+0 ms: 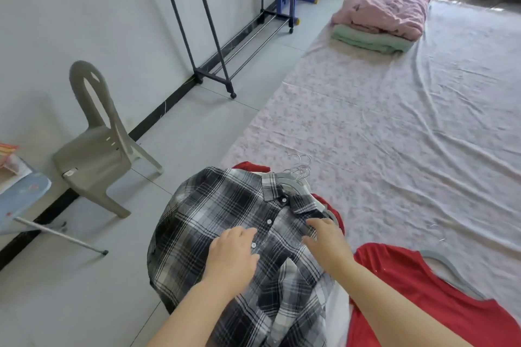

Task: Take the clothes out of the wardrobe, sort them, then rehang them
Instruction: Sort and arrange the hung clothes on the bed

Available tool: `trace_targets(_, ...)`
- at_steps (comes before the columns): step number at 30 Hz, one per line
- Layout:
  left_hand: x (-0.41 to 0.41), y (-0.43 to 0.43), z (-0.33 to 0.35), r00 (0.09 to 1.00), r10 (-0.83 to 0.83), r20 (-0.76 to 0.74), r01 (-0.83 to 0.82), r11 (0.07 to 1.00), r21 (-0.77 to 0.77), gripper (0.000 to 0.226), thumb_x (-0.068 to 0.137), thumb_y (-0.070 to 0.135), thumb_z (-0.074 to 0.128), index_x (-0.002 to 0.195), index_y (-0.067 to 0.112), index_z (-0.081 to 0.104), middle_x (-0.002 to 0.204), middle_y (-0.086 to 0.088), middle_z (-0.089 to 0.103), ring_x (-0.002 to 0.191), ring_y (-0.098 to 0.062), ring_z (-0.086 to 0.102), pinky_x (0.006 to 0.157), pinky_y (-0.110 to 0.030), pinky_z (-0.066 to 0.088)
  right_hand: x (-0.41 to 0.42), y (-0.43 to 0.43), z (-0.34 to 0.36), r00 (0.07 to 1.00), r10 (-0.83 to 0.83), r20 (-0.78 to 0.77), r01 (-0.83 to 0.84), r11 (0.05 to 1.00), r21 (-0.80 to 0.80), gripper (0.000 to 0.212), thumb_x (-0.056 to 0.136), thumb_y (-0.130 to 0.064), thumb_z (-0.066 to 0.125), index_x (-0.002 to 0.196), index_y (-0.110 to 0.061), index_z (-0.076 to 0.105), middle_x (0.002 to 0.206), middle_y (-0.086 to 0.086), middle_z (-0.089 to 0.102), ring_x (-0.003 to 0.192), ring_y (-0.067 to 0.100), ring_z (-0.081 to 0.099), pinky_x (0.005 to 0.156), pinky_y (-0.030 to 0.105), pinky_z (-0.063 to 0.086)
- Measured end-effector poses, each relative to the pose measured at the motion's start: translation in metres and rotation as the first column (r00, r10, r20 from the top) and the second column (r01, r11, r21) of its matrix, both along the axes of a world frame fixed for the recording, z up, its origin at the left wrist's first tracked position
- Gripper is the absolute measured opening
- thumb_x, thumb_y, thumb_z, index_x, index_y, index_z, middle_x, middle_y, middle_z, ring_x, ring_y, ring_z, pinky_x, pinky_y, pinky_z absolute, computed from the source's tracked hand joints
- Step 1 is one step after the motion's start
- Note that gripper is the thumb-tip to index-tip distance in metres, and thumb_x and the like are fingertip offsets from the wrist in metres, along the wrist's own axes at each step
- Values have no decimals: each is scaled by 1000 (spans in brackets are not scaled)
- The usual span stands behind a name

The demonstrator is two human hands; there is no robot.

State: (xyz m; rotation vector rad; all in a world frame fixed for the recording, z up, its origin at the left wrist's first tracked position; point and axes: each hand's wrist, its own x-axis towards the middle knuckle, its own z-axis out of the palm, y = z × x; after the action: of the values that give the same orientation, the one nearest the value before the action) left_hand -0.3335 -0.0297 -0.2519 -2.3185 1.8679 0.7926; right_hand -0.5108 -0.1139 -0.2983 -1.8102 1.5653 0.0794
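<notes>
My left grip (234, 251) and right grip (327, 236) lie palm-down, fingers loosely spread, holding nothing, pressing the black-and-white plaid button shirt (214, 205) beneath them.

Shirt (225, 220) is showing blk/wht/gry plaid w/ white buttons; garment (408, 290) beside it is showing plain red. Bedsheet (366, 121) is showing a pale pink floral print. Quilt (389, 0) is looking pink, blanket (369, 39) mint green, chair (95, 149) grey-beige.
</notes>
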Motion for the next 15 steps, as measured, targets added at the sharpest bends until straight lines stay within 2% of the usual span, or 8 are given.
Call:
trace_targets(3, 10, -27, -28, 999, -28, -39, 28, 1000, -1, 51, 95, 37, 43, 142, 25, 27, 142, 10, 35, 131, -10, 31, 109, -30, 24, 8, -40, -30, 997, -71, -25, 71, 997, -11, 41, 91, -23, 53, 131, -16, 50, 135, 8, 47, 116, 22, 50, 97, 33, 40)
trace_targets(5, 17, -43, -51, 994, -55, -90, 56, 998, 6, 51, 96, 37, 42, 143, 26, 25, 143, 12, 33, 132, -8, 28, 110, -29, 23, 11, -61, -50, 992, -115, -54, 114, 993, -13, 38, 92, -24, 52, 129, -16, 52, 130, 9, 50, 96, 20, 56, 84, 31, 48)
trace_targets(6, 18, -47, -50, 994, -53, -93, 56, 998, 32, 51, 96, 37, 41, 143, 26, 25, 143, 12, 31, 133, -8, 27, 111, -29, 22, 13, -66, -51, 990, -126, -59, 126, 992, -2, 37, 93, -25, 50, 129, -16, 52, 129, 8, 50, 93, 19, 57, 80, 30, 48)
trace_targets(8, 38, -72, -93, 990, -44, -132, 48, 999, 26, 52, 96, 38, 41, 143, 27, 24, 144, 13, 31, 134, -7, 26, 112, -29, 22, 33, -101, -98, 982, -166, -91, 166, 986, -10, 36, 96, -27, 46, 129, -15, 51, 128, 7, 50, 101, 22, 56, 83, 31, 45)
trace_targets(11, 45, -87, -104, 984, -104, -148, 102, 994, -23, 51, 96, 37, 41, 144, 27, 23, 143, 13, 30, 133, -7, 24, 113, -28, 20, 44, -124, -115, 974, -195, -113, 190, 980, -58, 38, 95, -26, 44, 130, -13, 50, 130, 9, 49, 113, 27, 51, 92, 35, 42)
trace_targets(15, 64, -111, -136, 983, -116, -142, 111, 993, -46, 51, 97, 36, 40, 144, 27, 23, 143, 13, 30, 134, -7, 23, 112, -27, 17, 66, -148, -156, 960, -198, -198, 185, 979, -81, 37, 94, -29, 45, 128, -14, 50, 122, 11, 55, 111, 30, 52, 91, 36, 42)
